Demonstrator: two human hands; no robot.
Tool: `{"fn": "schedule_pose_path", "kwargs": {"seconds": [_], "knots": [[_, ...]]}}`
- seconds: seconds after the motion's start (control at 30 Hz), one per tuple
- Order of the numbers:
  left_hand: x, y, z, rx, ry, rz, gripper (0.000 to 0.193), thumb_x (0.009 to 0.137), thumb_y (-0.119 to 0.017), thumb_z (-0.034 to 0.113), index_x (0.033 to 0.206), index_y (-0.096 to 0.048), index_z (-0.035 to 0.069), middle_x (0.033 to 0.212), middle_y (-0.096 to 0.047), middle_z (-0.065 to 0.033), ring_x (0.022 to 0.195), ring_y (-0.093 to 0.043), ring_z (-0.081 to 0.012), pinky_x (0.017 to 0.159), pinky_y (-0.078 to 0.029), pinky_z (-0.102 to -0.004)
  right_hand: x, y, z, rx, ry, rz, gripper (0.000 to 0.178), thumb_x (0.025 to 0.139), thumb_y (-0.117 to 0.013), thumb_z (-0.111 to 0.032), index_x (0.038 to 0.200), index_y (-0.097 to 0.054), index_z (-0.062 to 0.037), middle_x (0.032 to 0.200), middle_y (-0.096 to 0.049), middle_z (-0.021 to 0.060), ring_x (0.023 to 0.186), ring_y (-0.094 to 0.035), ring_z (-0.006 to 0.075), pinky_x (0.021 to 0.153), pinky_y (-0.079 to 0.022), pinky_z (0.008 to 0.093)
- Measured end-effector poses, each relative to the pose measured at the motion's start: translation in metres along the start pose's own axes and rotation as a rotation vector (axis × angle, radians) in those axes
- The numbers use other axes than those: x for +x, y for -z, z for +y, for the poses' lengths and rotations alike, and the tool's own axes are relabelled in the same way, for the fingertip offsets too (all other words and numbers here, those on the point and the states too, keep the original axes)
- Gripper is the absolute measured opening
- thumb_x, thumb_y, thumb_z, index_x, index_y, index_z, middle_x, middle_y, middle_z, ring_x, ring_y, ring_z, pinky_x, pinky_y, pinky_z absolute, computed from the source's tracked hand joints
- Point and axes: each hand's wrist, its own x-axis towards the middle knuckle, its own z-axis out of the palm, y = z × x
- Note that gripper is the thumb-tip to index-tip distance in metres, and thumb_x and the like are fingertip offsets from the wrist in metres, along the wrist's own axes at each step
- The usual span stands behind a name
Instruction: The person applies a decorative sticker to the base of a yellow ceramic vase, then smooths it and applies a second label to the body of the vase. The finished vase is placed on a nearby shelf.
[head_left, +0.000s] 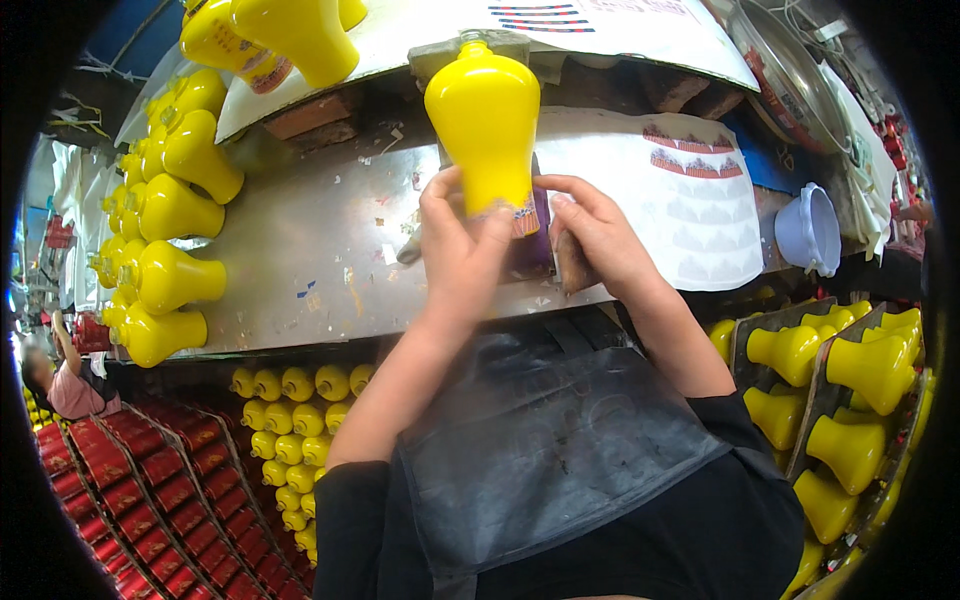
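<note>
A glossy yellow bottle (pixel 483 110) with wide shoulders lies in front of me on a stand, its neck pointing away. My left hand (pixel 462 240) grips its narrow lower end, with the thumb over a patterned red-and-blue decal (pixel 524 216) near the base. On the other side, my right hand (pixel 608 235) has its index fingertip at the bottle's edge. A brown flat piece (pixel 573 264) shows under the right thumb and seems to be held by the curled fingers, which are hidden. Beneath the bottle, a purple surface (pixel 538 240) is partly visible.
Several yellow bottles (pixel 180 278) lie along the metal table's (pixel 310 250) left edge. A decal sheet (pixel 700 210) lies right, beside a lavender bucket (pixel 808 232). Racks of yellow bottles (pixel 850 440) stand low on the right. Red boxes (pixel 150 490) and another person (pixel 82 385) are at left.
</note>
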Motion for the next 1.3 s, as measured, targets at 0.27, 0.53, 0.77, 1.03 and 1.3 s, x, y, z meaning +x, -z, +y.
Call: {"fn": "schedule_pose_path", "kwargs": {"seconds": [0.27,0.53,0.77,1.03,1.3], "knots": [[-0.002,-0.013,0.012,0.262,-0.096,0.088,0.079,0.083,-0.084,0.024,0.140,-0.040,-0.007,0.133,-0.051,-0.0240,0.125,-0.052,-0.0367,0.111,-0.041,-0.0470,0.010,-0.009,0.013,-0.210,0.180,-0.046,0.047,0.107,-0.046,-0.015,0.149,-0.052,0.0058,0.122,-0.069,0.0106,0.103,-0.063,0.0116,0.096,-0.052,0.0266],[-0.001,0.015,-0.002,0.092,-0.135,-0.090,0.073,0.097,-0.073,0.029,0.150,-0.037,-0.006,0.147,-0.051,-0.0250,0.137,-0.051,-0.0356,0.118,-0.038,-0.0453,0.001,-0.006,-0.003,-0.298,0.098,-0.075,0.050,0.101,-0.048,-0.010,0.149,-0.055,0.0004,0.102,-0.070,0.0106,0.092,-0.066,0.0151,0.085,-0.054,0.0298],[0.002,0.019,-0.014,-0.056,-0.105,-0.119,0.058,0.104,-0.063,0.024,0.150,-0.039,-0.004,0.149,-0.052,-0.0226,0.139,-0.052,-0.0324,0.119,-0.038,-0.0429,0.003,-0.015,0.000,-0.252,0.154,0.025,0.056,0.103,-0.060,-0.028,0.151,-0.051,-0.0005,0.098,-0.072,0.0140,0.088,-0.067,0.0170,0.084,-0.054,0.0318],[0.000,0.011,-0.014,0.027,-0.096,-0.057,0.064,0.100,-0.065,0.025,0.150,-0.038,-0.004,0.147,-0.052,-0.0240,0.138,-0.052,-0.0341,0.118,-0.039,-0.0450,0.011,-0.017,0.008,-0.240,0.183,0.022,0.062,0.102,-0.064,-0.031,0.154,-0.049,-0.0006,0.094,-0.069,0.0107,0.085,-0.064,0.0137,0.082,-0.053,0.0302],[-0.001,0.007,-0.012,0.080,-0.105,-0.025,0.064,0.099,-0.064,0.024,0.148,-0.038,-0.006,0.145,-0.052,-0.0252,0.135,-0.053,-0.0359,0.117,-0.040,-0.0462,0.011,-0.019,0.011,-0.223,0.180,0.030,0.064,0.101,-0.064,-0.030,0.156,-0.047,-0.0020,0.095,-0.069,0.0122,0.085,-0.064,0.0152,0.084,-0.053,0.0314]]}}
